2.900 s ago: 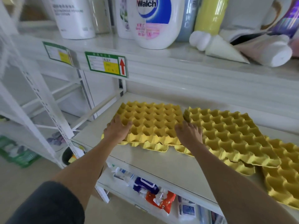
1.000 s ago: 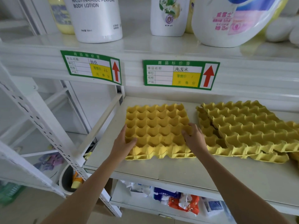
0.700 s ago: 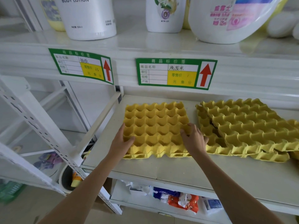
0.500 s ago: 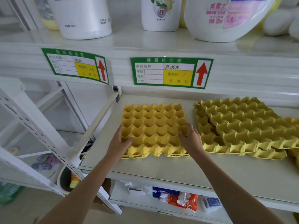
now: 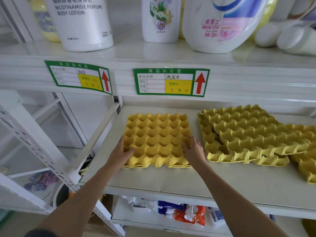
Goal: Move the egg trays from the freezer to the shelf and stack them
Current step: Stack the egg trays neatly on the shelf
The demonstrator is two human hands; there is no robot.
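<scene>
Egg trays [image 5: 156, 140] sit stacked at the shelf's [image 5: 171, 178] left end as we grip them, left hand [image 5: 119, 153] and right hand [image 5: 193, 151] clasping opposite sides. Squaring the edges evenly should seat the cups; untidier trays [image 5: 248, 132] lie alongside.

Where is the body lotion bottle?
The body lotion bottle stands on the top shelf at upper left, above the left price tag.
</scene>
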